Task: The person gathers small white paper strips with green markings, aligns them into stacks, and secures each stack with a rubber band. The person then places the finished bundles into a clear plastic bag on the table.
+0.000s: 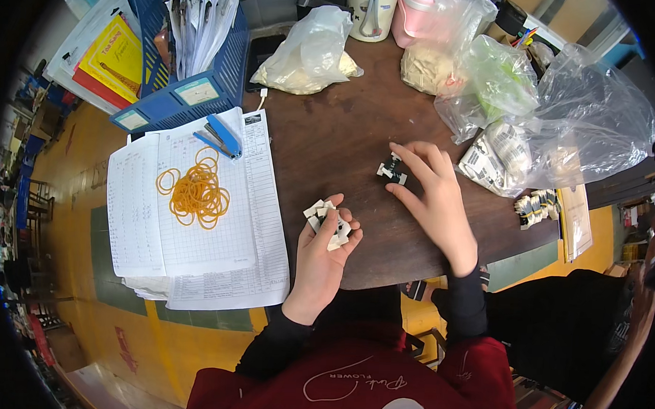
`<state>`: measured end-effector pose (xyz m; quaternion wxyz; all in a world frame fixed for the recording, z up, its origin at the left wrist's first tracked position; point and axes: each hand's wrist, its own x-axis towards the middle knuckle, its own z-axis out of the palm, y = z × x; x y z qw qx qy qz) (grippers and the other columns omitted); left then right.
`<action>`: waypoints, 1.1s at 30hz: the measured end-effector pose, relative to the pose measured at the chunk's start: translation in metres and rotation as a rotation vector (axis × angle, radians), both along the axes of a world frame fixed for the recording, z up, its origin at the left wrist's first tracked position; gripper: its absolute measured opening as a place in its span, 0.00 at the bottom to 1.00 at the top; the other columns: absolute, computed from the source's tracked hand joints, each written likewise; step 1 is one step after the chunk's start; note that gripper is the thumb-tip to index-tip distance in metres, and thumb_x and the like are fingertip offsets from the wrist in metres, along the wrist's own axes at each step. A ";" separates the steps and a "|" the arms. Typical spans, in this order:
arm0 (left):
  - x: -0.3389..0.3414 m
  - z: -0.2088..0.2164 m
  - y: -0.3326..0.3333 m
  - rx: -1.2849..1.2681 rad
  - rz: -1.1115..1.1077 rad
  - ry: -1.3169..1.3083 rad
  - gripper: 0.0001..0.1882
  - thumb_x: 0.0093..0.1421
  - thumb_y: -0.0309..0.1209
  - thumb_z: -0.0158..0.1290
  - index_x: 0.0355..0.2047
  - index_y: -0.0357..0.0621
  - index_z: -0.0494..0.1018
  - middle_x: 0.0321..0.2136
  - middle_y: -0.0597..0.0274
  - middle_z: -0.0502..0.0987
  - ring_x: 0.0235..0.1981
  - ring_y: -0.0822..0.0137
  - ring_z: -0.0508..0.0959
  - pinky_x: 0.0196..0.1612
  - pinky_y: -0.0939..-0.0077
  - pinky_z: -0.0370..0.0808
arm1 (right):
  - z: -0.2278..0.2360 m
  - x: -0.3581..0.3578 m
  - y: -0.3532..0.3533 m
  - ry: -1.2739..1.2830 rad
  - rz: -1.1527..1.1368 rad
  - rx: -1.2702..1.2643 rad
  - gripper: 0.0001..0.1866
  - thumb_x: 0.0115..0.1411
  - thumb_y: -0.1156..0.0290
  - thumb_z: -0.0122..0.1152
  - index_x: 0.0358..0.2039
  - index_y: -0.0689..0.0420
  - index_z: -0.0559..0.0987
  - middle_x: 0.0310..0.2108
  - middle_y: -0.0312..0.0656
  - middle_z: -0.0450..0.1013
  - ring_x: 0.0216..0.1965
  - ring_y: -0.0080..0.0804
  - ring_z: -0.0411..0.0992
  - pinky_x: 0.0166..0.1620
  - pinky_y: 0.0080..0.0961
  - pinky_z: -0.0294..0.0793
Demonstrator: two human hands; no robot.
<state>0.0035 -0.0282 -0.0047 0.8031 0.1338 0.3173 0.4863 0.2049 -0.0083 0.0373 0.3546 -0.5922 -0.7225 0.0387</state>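
Observation:
My left hand (pixel 319 266) is closed around a small stack of white notched cards (pixel 331 223) with dark patches, held over the table's near edge. My right hand (pixel 437 195) is to the right and farther forward. Between its thumb and forefinger is one small white card with a black middle (pixel 393 168), gripped by its edges; the black part looks like wound thread. The other fingers of that hand are curled loosely. To the left, a pile of orange rubber bands (pixel 196 191) lies on an open squared notebook (pixel 140 233).
A blue stapler (pixel 223 136) rests on the papers, below a blue file rack (pixel 193 93). Clear plastic bags (pixel 594 121) and a bag of white cards (pixel 497 161) crowd the right. Banded card bundles (pixel 538 208) lie at the right edge. A person in dark clothes (pixel 556 324) is close by.

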 end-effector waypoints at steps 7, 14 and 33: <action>-0.005 -0.003 0.002 0.046 -0.092 0.020 0.18 0.72 0.33 0.50 0.59 0.44 0.66 0.34 0.68 0.68 0.38 0.74 0.72 0.46 0.72 0.72 | -0.032 0.010 0.002 -0.224 -0.033 0.002 0.10 0.54 0.80 0.64 0.39 0.61 0.82 0.33 0.42 0.75 0.37 0.44 0.74 0.41 0.35 0.74; 0.004 -0.001 0.000 0.032 -0.139 0.053 0.19 0.72 0.33 0.50 0.60 0.44 0.65 0.38 0.66 0.72 0.37 0.74 0.72 0.46 0.72 0.72 | -0.014 -0.010 -0.026 0.354 -0.173 -0.058 0.09 0.55 0.81 0.67 0.37 0.63 0.84 0.32 0.45 0.79 0.32 0.37 0.77 0.40 0.28 0.74; 0.000 -0.013 0.005 0.073 -0.175 -0.093 0.18 0.70 0.30 0.50 0.59 0.43 0.66 0.37 0.62 0.72 0.38 0.70 0.73 0.46 0.71 0.73 | -0.034 0.026 0.031 0.049 0.052 -0.126 0.10 0.55 0.72 0.68 0.37 0.61 0.81 0.33 0.46 0.74 0.40 0.47 0.73 0.46 0.38 0.72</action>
